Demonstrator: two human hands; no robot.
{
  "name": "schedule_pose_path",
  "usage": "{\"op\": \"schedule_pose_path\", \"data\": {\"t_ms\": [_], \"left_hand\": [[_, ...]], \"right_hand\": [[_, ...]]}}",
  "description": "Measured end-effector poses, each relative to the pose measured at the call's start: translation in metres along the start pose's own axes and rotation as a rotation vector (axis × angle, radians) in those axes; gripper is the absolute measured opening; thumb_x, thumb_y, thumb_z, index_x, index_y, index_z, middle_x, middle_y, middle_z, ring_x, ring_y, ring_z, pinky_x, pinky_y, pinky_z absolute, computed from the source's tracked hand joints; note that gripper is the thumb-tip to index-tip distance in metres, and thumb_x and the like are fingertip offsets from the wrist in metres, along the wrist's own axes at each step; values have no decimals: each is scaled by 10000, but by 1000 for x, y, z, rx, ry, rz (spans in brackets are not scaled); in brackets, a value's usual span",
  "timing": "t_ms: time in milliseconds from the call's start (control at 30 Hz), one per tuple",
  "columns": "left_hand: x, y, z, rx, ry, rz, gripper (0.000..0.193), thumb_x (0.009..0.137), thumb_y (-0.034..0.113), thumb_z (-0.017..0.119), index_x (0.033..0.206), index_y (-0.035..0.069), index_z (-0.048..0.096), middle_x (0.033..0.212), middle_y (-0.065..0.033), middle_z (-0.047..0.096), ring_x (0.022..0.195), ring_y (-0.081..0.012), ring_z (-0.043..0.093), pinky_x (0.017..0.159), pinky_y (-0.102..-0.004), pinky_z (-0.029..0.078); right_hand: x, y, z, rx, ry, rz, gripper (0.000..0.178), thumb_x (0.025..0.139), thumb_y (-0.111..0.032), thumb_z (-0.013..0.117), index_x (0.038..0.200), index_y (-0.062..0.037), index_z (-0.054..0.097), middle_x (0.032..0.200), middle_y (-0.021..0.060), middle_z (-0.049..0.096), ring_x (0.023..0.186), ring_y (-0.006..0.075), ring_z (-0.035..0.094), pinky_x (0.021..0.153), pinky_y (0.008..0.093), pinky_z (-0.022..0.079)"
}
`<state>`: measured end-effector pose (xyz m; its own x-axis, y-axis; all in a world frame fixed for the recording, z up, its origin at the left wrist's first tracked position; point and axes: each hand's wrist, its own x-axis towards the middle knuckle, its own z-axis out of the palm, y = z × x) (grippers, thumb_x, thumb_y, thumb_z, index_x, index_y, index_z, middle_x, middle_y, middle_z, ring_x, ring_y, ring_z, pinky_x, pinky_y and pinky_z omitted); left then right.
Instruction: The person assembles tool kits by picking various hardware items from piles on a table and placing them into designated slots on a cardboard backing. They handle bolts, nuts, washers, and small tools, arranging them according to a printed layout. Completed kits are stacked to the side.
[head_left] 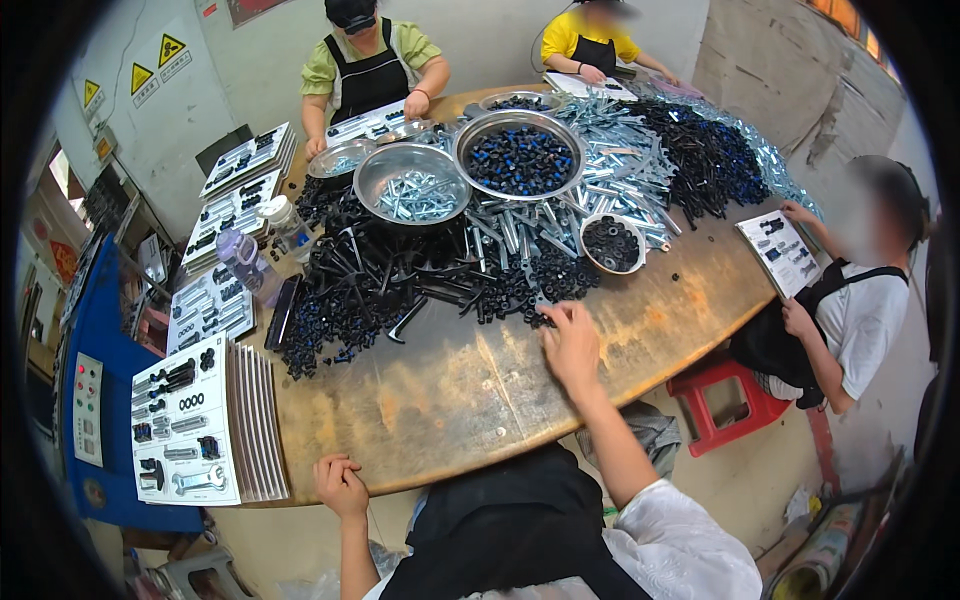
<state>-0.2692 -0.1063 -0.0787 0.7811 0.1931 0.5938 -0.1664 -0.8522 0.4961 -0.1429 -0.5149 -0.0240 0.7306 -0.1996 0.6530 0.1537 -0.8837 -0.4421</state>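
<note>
My right hand (572,348) reaches over the near edge of a heap of small black nuts (548,278). Its fingers are stretched out and apart from the thumb, and the fingertips are beside the end of a silver open-end wrench (531,284) lying on the nuts. Whether they touch it I cannot tell. At the table's near edge, my left hand (342,486) rests with its fingers curled in, and nothing shows in it. Left of the nuts spreads a tangle of black T-shaped parts (375,262). A white bowl of black rings (613,244) sits right of the nuts.
Steel bowls of silver pieces (412,184) and blue-black pieces (520,160) stand on the heaps. Stacked hardware cards (190,425) line the left edge near a purple bottle (246,262). Three other people sit around the wooden table (430,420). A red stool (725,405) is at right.
</note>
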Motion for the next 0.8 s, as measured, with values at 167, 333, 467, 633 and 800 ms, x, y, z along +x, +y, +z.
{"op": "schedule_pose_path", "data": {"t_ms": [167,333,467,633,800], "left_hand": [[1,6,0,-5,-11,-22,171,778,-77,549,676,48,603,843,-101,634,832,-288,605,716,-365,483],[0,0,3,9,14,-7,172,749,-64,558,667,79,608,836,-77,638,820,-277,607,672,-374,481],[1,2,3,-7,24,15,164,741,-63,562,667,77,603,831,-81,636,816,-278,605,670,-376,478],[-4,-6,4,-7,29,5,150,731,-57,568,671,77,602,828,-84,630,822,-283,604,682,-381,475],[-5,-6,1,25,13,1,141,734,-47,566,671,75,597,821,-88,619,820,-288,602,686,-388,474]], "right_hand": [[23,43,18,0,-127,-219,243,808,-111,765,1042,-126,701,942,25,631,867,243,634,765,365,533],[33,53,22,59,33,-268,141,862,-121,742,998,-97,714,941,50,698,845,247,688,715,365,565],[54,67,6,186,197,34,89,878,-74,718,961,-55,742,907,109,723,802,294,700,699,342,551],[53,97,-24,870,284,688,193,953,-64,678,1088,75,687,1011,115,733,930,186,721,749,260,588],[33,136,-40,1409,494,1038,235,984,-39,617,1158,120,624,1142,169,684,971,247,714,888,297,629]]}}
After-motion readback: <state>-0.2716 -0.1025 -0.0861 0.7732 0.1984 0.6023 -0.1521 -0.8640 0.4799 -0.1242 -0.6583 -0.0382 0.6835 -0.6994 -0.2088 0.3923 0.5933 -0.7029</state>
